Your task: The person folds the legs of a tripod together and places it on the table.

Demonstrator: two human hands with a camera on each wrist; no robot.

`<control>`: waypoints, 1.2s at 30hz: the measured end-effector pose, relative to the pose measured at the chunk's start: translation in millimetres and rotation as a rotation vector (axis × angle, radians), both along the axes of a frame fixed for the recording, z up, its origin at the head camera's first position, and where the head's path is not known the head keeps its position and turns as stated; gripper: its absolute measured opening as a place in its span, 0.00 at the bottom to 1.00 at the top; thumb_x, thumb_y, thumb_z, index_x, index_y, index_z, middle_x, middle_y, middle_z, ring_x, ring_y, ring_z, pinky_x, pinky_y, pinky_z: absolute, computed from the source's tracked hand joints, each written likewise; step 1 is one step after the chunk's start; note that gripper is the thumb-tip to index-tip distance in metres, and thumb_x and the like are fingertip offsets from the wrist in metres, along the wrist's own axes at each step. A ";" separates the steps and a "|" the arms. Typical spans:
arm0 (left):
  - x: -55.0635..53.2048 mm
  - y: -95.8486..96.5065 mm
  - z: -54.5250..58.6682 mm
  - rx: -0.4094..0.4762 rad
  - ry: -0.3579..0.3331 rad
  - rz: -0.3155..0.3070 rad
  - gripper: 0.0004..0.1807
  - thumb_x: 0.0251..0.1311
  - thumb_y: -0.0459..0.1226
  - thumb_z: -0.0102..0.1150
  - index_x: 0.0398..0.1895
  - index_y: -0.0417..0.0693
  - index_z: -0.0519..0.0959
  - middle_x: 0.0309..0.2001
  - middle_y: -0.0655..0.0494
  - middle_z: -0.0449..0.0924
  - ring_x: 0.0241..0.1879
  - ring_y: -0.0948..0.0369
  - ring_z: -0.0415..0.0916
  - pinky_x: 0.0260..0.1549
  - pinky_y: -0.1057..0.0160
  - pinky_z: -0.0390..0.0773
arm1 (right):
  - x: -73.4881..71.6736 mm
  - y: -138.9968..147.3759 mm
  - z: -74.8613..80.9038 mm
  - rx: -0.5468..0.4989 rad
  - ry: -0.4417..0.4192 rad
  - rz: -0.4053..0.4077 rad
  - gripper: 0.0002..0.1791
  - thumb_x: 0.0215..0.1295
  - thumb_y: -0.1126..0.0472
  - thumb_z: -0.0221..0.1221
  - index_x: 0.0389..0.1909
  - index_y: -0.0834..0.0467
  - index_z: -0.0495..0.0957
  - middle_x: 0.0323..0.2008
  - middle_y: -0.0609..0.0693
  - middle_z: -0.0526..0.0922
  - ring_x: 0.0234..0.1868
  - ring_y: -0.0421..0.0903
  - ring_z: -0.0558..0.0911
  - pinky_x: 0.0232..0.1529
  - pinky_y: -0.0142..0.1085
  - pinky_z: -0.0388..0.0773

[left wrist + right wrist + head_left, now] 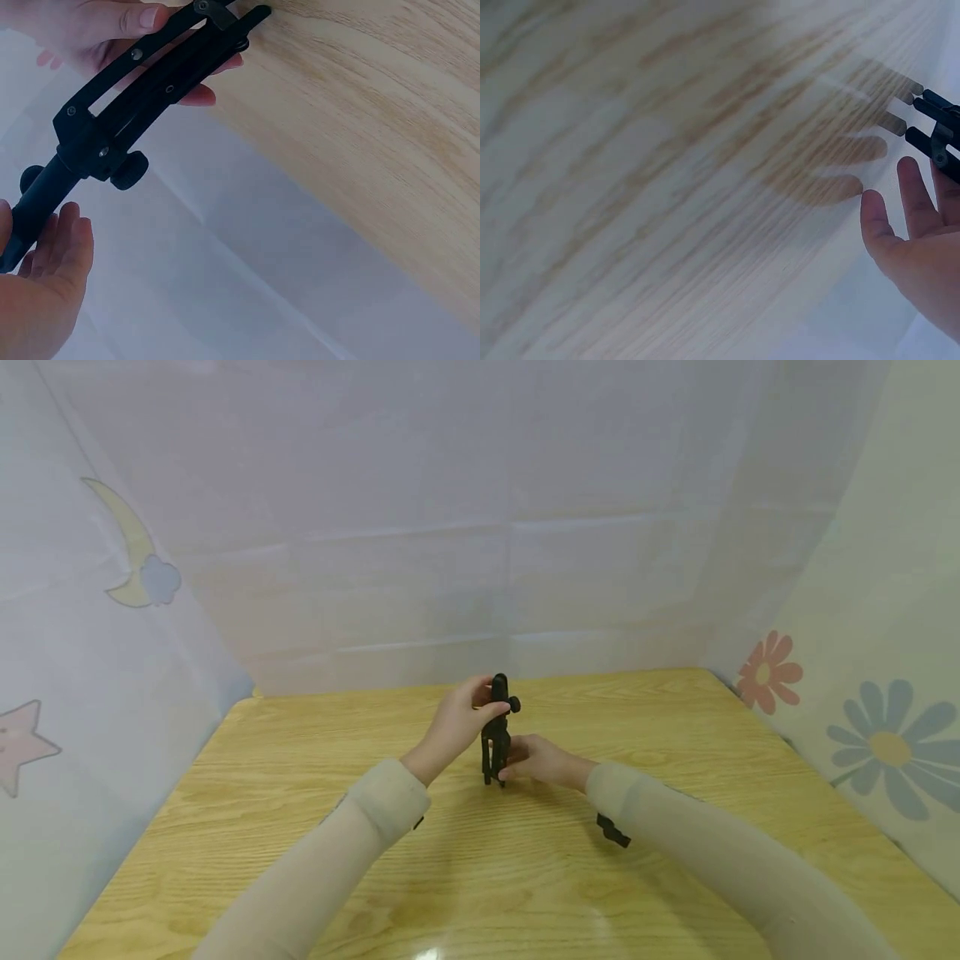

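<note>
A black mini tripod (496,727) stands nearly upright above the middle of the table, its legs folded close together and pointing down. My left hand (455,720) grips its upper tube, thumb on the near side and fingers behind. Lower down, my right hand (545,762) is around the folded legs from the right. In the left wrist view, the right thumb lies along one side of the tripod legs (139,86) and fingertips show on the other. Dark knobs (129,171) stick out below the hinge. The right wrist view catches only the leg tips (922,139) beside the fingers.
The wood-grain table (300,760) spreads around both arms. Pale sheet walls (420,593) enclose its back and sides. A small black device (613,831) hangs below the right cuff.
</note>
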State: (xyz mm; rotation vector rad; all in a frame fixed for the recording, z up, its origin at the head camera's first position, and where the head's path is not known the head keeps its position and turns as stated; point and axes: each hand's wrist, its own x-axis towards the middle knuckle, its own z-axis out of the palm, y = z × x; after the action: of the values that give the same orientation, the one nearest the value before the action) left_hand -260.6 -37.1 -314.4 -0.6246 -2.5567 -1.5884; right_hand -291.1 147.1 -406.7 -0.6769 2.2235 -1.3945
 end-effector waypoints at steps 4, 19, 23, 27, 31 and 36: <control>-0.3 -1.2 3.0 0.028 0.001 -0.010 0.22 0.64 0.34 0.61 0.60 0.35 0.73 0.46 0.43 0.82 0.47 0.51 0.80 0.44 0.57 0.80 | 0.3 1.7 0.8 0.019 0.014 -0.017 0.28 0.66 0.64 0.62 0.63 0.70 0.68 0.54 0.60 0.80 0.56 0.55 0.78 0.59 0.48 0.72; -0.3 -20.6 1.1 -0.063 -0.041 0.025 0.18 0.58 0.34 0.68 0.50 0.35 0.77 0.40 0.47 0.82 0.41 0.54 0.80 0.41 0.57 0.80 | 4.8 29.3 22.9 0.170 0.081 -0.047 0.30 0.57 0.64 0.69 0.59 0.71 0.73 0.51 0.60 0.82 0.53 0.54 0.80 0.57 0.48 0.73; 0.4 -25.9 0.2 -0.076 -0.072 0.014 0.20 0.57 0.34 0.69 0.51 0.36 0.78 0.40 0.49 0.82 0.39 0.56 0.79 0.39 0.59 0.79 | 5.0 31.9 25.4 0.187 0.057 -0.083 0.31 0.55 0.67 0.70 0.60 0.71 0.73 0.53 0.62 0.81 0.54 0.56 0.80 0.58 0.50 0.72; 0.6 -31.8 -2.0 -0.085 -0.110 0.011 0.18 0.57 0.35 0.70 0.49 0.38 0.80 0.37 0.51 0.81 0.35 0.59 0.77 0.35 0.61 0.78 | 7.2 32.8 27.0 0.201 0.046 -0.096 0.32 0.55 0.68 0.70 0.60 0.72 0.72 0.53 0.63 0.80 0.53 0.56 0.80 0.57 0.50 0.73; 1.2 -38.7 -5.9 -0.090 -0.159 0.018 0.17 0.56 0.35 0.70 0.48 0.39 0.81 0.37 0.51 0.82 0.35 0.58 0.78 0.34 0.62 0.79 | 11.0 35.4 31.2 0.228 0.063 -0.112 0.32 0.55 0.67 0.70 0.61 0.72 0.71 0.55 0.64 0.78 0.55 0.58 0.79 0.56 0.49 0.74; 1.9 -46.1 -12.4 -0.093 -0.168 0.023 0.17 0.56 0.35 0.70 0.49 0.39 0.81 0.42 0.50 0.80 0.37 0.58 0.77 0.37 0.58 0.80 | 11.8 40.6 36.2 0.268 0.091 -0.141 0.32 0.57 0.64 0.69 0.62 0.68 0.72 0.57 0.63 0.78 0.56 0.57 0.77 0.56 0.50 0.74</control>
State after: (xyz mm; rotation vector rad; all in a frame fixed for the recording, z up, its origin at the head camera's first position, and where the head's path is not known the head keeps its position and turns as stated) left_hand -258.7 -83.2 -326.8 -0.4867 -2.7610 -1.5853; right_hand -279.4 187.6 -370.5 -0.5081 2.5121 -1.1164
